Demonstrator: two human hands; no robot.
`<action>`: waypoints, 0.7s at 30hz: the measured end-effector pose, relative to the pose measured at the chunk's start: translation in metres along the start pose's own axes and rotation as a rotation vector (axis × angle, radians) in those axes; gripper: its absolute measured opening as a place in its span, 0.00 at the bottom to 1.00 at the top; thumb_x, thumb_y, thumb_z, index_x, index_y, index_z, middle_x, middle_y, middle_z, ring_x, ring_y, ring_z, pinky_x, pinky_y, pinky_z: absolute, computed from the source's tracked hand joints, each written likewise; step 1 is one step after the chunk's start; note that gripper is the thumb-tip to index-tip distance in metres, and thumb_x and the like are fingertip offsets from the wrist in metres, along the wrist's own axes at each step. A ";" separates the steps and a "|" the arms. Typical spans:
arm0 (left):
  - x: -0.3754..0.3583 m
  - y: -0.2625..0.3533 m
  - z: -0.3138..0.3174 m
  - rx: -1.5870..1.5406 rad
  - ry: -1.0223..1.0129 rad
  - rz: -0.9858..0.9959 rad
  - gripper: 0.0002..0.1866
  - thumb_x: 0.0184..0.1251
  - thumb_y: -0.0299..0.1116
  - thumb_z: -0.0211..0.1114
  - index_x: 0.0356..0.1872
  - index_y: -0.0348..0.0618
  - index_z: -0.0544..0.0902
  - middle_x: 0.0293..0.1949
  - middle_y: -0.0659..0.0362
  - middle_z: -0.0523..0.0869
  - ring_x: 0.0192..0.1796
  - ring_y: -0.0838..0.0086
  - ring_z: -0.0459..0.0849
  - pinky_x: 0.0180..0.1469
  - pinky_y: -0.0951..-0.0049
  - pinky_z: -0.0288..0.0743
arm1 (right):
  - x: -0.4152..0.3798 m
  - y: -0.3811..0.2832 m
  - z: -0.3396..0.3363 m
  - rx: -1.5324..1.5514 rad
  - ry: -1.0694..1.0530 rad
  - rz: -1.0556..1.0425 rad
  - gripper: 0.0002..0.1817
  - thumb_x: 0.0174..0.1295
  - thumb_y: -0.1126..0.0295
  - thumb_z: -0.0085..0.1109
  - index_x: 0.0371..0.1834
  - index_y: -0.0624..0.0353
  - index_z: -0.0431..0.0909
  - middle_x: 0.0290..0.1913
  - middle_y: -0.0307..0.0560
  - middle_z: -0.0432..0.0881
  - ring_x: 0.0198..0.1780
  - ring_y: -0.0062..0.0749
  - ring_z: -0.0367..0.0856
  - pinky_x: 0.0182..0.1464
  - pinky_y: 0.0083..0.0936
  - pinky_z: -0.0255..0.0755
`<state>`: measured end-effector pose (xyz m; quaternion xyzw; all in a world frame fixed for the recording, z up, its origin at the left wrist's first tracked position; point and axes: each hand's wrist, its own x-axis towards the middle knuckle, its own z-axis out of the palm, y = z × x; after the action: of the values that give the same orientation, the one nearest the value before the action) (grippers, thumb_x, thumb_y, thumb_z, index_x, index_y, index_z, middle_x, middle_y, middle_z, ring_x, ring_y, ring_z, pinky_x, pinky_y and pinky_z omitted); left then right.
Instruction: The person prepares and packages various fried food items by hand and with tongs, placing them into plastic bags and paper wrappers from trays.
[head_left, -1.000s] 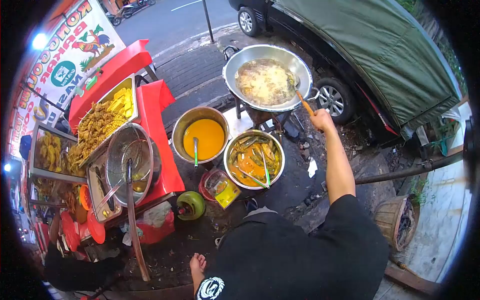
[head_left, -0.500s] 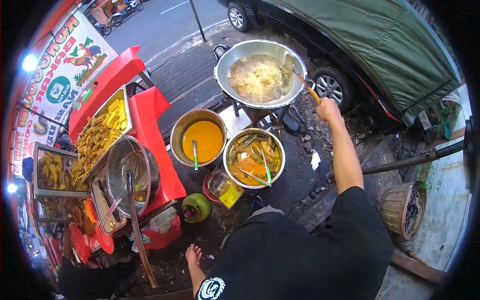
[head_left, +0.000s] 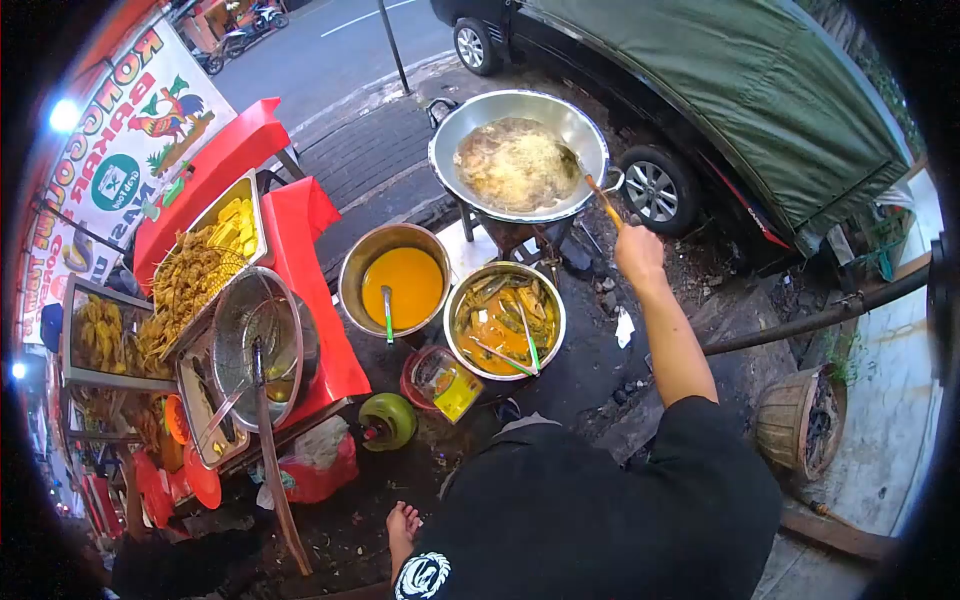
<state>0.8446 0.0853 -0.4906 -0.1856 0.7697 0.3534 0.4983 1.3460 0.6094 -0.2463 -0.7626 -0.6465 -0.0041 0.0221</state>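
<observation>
The wooden handle of a spatula [head_left: 604, 203] is gripped in my right hand [head_left: 639, 252]. Its blade dips into the bubbling, foamy oil at the right side of a large metal wok [head_left: 594, 152] on a stand. My left hand [head_left: 403, 523] hangs low near my body, fingers loosely curled, with nothing visible in it. Between my arms and the wok sit a pot of orange liquid [head_left: 403, 285] with a green-handled ladle and a metal bowl [head_left: 559, 355] of food in orange sauce, with tongs resting in it.
At left, a red-covered table [head_left: 315, 330] bears trays of fried food [head_left: 185, 290] and a wire strainer [head_left: 262, 330] with a long handle. A green gas cylinder [head_left: 390, 421] and a plastic container [head_left: 440, 383] stand below. A covered vehicle [head_left: 730, 110] and a basket [head_left: 790, 420] are at right.
My right hand has moved slightly down and left, and the spatula blade has gone from the wok's upper right wall down into the oil. My left hand has shifted slightly.
</observation>
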 end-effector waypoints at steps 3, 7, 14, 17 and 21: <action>0.018 -0.007 -0.008 -0.012 -0.034 0.032 0.13 0.71 0.46 0.62 0.48 0.53 0.80 0.39 0.65 0.85 0.41 0.72 0.86 0.40 0.67 0.80 | 0.006 0.000 0.019 0.020 0.001 -0.015 0.13 0.63 0.70 0.52 0.35 0.66 0.85 0.37 0.61 0.86 0.41 0.55 0.87 0.44 0.46 0.82; 0.024 -0.007 -0.014 0.009 -0.055 0.021 0.14 0.72 0.46 0.61 0.51 0.53 0.79 0.41 0.64 0.85 0.43 0.71 0.86 0.42 0.66 0.80 | 0.009 0.012 0.016 0.029 -0.027 -0.030 0.13 0.65 0.69 0.49 0.38 0.63 0.84 0.37 0.63 0.86 0.43 0.57 0.86 0.45 0.48 0.80; 0.025 -0.016 -0.016 0.012 -0.036 0.024 0.14 0.73 0.45 0.60 0.51 0.51 0.80 0.39 0.63 0.86 0.41 0.70 0.86 0.38 0.64 0.81 | -0.016 0.026 0.016 0.396 0.069 -0.063 0.13 0.62 0.67 0.55 0.42 0.60 0.85 0.32 0.57 0.86 0.36 0.48 0.88 0.39 0.42 0.80; 0.022 -0.016 -0.008 0.014 -0.027 -0.049 0.13 0.72 0.45 0.60 0.50 0.51 0.80 0.38 0.63 0.85 0.40 0.69 0.86 0.36 0.63 0.81 | -0.011 0.004 0.036 0.862 -0.209 0.095 0.14 0.62 0.64 0.57 0.43 0.61 0.85 0.25 0.50 0.84 0.25 0.37 0.85 0.30 0.36 0.77; 0.026 -0.010 -0.006 0.036 -0.094 0.034 0.13 0.72 0.45 0.61 0.49 0.51 0.79 0.37 0.63 0.85 0.39 0.69 0.85 0.39 0.63 0.81 | 0.018 -0.053 0.078 1.063 -0.299 0.066 0.10 0.66 0.68 0.56 0.33 0.62 0.81 0.14 0.37 0.72 0.11 0.22 0.68 0.13 0.24 0.60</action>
<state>0.8358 0.0754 -0.5162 -0.1465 0.7546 0.3564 0.5312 1.2948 0.6388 -0.3219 -0.6586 -0.5313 0.4318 0.3122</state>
